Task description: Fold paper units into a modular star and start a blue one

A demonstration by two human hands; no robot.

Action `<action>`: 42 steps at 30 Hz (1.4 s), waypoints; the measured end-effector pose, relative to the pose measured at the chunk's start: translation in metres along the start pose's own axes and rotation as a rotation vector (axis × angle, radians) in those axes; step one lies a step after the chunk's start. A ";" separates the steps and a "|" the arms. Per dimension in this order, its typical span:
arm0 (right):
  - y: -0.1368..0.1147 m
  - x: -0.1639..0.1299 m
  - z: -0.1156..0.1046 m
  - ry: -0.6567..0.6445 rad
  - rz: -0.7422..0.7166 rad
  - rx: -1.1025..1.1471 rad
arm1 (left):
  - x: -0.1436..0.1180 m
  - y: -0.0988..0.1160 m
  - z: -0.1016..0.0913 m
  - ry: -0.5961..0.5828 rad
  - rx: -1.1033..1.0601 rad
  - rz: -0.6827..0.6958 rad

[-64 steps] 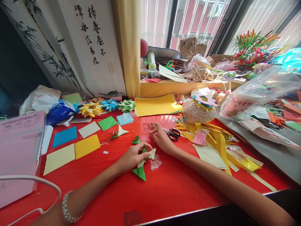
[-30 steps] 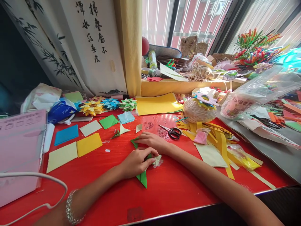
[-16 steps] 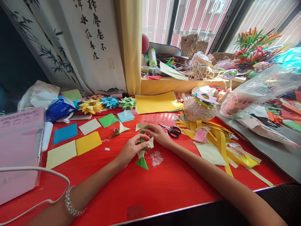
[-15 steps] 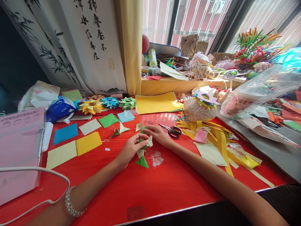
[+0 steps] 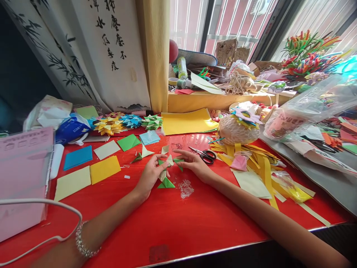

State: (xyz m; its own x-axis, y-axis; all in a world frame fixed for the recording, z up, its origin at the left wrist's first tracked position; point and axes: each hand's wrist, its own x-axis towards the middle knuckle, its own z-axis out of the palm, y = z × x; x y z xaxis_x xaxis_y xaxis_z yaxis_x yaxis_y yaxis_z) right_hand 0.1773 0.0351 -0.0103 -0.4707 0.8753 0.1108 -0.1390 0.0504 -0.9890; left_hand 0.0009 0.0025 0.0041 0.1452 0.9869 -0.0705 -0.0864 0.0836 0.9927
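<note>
Bright daylight from window (image 5: 223, 22) top right, glare on glossy red desk (image 5: 195, 223), dark left corner, wide-angle edge warping, sharp centre.

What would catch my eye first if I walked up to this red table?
Probably the two hands at the middle of the red table: the left hand pinches a green and cream folded paper piece, and the right hand holds a small green one. Behind them lies a row of folded paper stars.

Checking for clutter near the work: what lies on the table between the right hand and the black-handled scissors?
Head view: nothing. Only bare red table separates the right hand from the black-handled scissors, which lie just beyond its fingers.
</note>
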 end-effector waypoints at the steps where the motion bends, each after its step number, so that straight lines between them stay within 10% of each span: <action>1: 0.000 0.000 -0.001 -0.001 0.001 0.014 | 0.000 0.000 0.000 0.002 0.004 -0.002; 14: -0.001 -0.008 -0.006 0.256 -0.091 0.011 | -0.002 0.005 0.002 -0.035 -0.002 -0.044; 23: -0.008 -0.019 0.012 0.090 0.075 0.199 | -0.001 0.005 0.001 -0.060 -0.055 -0.061; 42: -0.017 -0.029 0.026 0.189 0.134 0.293 | -0.003 0.007 0.002 -0.087 -0.048 -0.085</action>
State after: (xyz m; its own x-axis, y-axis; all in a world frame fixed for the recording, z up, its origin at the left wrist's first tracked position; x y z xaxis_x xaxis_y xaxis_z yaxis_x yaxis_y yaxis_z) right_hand 0.1709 -0.0031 0.0063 -0.3361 0.9396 -0.0648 -0.3433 -0.1863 -0.9206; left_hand 0.0018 0.0004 0.0118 0.2388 0.9604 -0.1433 -0.1172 0.1750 0.9776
